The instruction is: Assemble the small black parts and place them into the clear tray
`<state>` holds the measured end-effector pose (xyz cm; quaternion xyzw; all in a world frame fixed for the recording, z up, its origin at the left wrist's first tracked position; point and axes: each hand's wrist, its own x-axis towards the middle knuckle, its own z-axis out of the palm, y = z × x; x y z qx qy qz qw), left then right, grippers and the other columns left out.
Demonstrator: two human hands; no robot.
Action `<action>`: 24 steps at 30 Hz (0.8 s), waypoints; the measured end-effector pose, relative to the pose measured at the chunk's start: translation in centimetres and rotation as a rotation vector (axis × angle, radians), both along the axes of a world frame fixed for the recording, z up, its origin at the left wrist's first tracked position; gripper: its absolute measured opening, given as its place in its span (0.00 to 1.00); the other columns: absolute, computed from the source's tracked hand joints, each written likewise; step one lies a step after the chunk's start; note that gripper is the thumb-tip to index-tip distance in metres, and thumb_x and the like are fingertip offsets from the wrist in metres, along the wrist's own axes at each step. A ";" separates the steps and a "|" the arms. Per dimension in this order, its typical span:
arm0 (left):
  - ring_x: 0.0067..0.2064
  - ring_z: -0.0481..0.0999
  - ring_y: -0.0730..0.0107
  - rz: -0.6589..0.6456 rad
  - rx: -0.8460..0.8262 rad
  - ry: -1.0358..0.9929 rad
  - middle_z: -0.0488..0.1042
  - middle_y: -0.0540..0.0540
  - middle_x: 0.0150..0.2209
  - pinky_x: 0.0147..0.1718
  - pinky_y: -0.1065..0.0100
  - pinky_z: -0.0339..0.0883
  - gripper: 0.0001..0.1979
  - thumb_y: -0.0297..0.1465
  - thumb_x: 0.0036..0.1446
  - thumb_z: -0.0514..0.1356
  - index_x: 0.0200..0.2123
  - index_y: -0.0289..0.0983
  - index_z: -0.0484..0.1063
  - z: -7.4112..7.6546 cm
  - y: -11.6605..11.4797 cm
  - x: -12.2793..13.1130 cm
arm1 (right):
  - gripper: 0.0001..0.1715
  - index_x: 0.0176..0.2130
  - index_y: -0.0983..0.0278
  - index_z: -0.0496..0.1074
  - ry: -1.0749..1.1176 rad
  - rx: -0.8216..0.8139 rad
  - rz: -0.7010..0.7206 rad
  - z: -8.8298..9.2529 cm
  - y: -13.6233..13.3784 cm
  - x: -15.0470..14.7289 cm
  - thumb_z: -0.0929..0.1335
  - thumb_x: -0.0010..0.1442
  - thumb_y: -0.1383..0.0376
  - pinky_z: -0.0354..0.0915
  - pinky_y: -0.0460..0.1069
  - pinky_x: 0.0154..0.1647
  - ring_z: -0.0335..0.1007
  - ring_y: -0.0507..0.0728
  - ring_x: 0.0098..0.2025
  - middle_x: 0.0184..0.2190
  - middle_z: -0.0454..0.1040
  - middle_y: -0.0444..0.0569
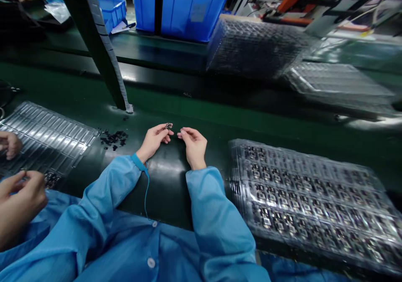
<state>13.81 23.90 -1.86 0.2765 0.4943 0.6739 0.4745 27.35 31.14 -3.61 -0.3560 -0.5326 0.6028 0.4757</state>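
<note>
Between the thumb and fingers of my left hand (156, 139) is a small dark electronic part (168, 126) with metallic spots. My right hand (194, 144) is close beside it, thumb and forefinger pinched together; whatever is in that pinch is too small to make out. A blue band with a cord (147, 190) circles my left wrist. Left of my hands lies a loose pile of small black pieces (114, 139) on the dark green bench (169, 177). To the right, a stack of clear plastic trays (307, 198) holds rows of similar small parts.
A co-worker's hands (23, 198) are at the left, near another clear tray (47, 127). A slanted post (103, 52) rises from the bench. Behind stand a blue crate (179, 10), stacked clear trays (251, 47) and more trays (339, 81) at the right.
</note>
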 end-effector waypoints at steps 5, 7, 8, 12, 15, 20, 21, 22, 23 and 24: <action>0.28 0.71 0.76 -0.040 -0.044 -0.266 0.75 0.42 0.32 0.27 0.73 0.65 0.19 0.39 0.56 0.65 0.44 0.29 0.78 0.5 0.0 -0.2 | 0.17 0.36 0.64 0.79 0.066 -0.044 0.029 0.1 -0.7 -0.4 0.78 0.50 0.56 0.75 0.54 0.43 0.79 0.57 0.36 0.34 0.80 0.49; 0.29 0.71 0.76 -0.038 -0.050 -0.286 0.75 0.43 0.33 0.28 0.74 0.65 0.18 0.37 0.54 0.66 0.43 0.30 0.79 0.6 0.0 -0.3 | 0.16 0.36 0.63 0.80 0.074 -0.043 0.009 0.1 -0.8 -0.5 0.78 0.49 0.58 0.75 0.53 0.43 0.78 0.57 0.36 0.34 0.81 0.49; 0.30 0.71 0.76 -0.037 -0.047 -0.277 0.75 0.44 0.33 0.29 0.74 0.65 0.18 0.35 0.52 0.68 0.44 0.30 0.79 0.6 -0.1 -0.4 | 0.15 0.35 0.63 0.80 0.082 -0.050 0.006 0.2 -0.8 -0.5 0.78 0.48 0.58 0.75 0.54 0.44 0.78 0.57 0.37 0.35 0.81 0.49; 0.33 0.75 0.75 -0.014 -0.028 -0.194 0.77 0.45 0.37 0.34 0.72 0.68 0.21 0.29 0.44 0.72 0.44 0.34 0.79 0.4 -0.2 -0.1 | 0.16 0.36 0.63 0.80 0.159 -0.144 0.062 0.3 -1.0 -0.5 0.79 0.47 0.60 0.75 0.54 0.45 0.79 0.57 0.38 0.36 0.81 0.50; 0.37 0.77 0.71 0.024 -0.006 -0.155 0.78 0.44 0.38 0.40 0.68 0.70 0.19 0.30 0.43 0.74 0.41 0.34 0.78 0.4 -0.2 0.2 | 0.17 0.36 0.63 0.79 0.202 -0.198 0.118 0.4 -1.1 -0.4 0.80 0.46 0.61 0.76 0.54 0.46 0.79 0.57 0.38 0.36 0.81 0.49; 0.39 0.79 0.66 0.061 0.038 -0.022 0.79 0.45 0.36 0.46 0.62 0.72 0.16 0.33 0.44 0.73 0.36 0.34 0.76 0.4 -0.4 0.4 | 0.21 0.39 0.63 0.79 0.172 -0.192 0.143 0.1 -1.2 -0.3 0.81 0.45 0.61 0.76 0.55 0.45 0.79 0.57 0.36 0.35 0.81 0.49; 0.39 0.79 0.66 0.069 0.037 0.040 0.79 0.45 0.36 0.46 0.62 0.72 0.15 0.33 0.45 0.73 0.35 0.34 0.76 0.4 -0.4 0.4 | 0.20 0.39 0.63 0.79 0.160 -0.171 0.133 -0.1 -1.1 -0.3 0.81 0.45 0.60 0.76 0.55 0.45 0.79 0.57 0.36 0.35 0.81 0.49; 0.39 0.79 0.67 0.076 0.032 0.107 0.79 0.45 0.36 0.45 0.63 0.72 0.15 0.33 0.45 0.73 0.35 0.34 0.76 0.4 -0.4 0.4 | 0.20 0.38 0.63 0.79 0.148 -0.146 0.121 -0.3 -1.1 -0.3 0.80 0.46 0.60 0.76 0.54 0.45 0.79 0.56 0.36 0.35 0.81 0.49; 0.38 0.79 0.67 0.084 0.027 0.170 0.79 0.45 0.36 0.45 0.64 0.72 0.14 0.33 0.46 0.72 0.35 0.34 0.76 0.4 -0.5 0.4 | 0.19 0.38 0.63 0.79 0.139 -0.122 0.109 -0.4 -1.1 -0.3 0.80 0.46 0.60 0.76 0.54 0.45 0.79 0.56 0.36 0.34 0.81 0.49; 0.38 0.79 0.67 0.094 0.023 0.222 0.79 0.45 0.36 0.44 0.64 0.72 0.14 0.33 0.47 0.71 0.35 0.34 0.76 0.3 -0.5 0.4 | 0.18 0.37 0.63 0.79 0.132 -0.102 0.098 -0.6 -1.0 -0.2 0.80 0.46 0.60 0.76 0.54 0.46 0.78 0.56 0.36 0.34 0.81 0.48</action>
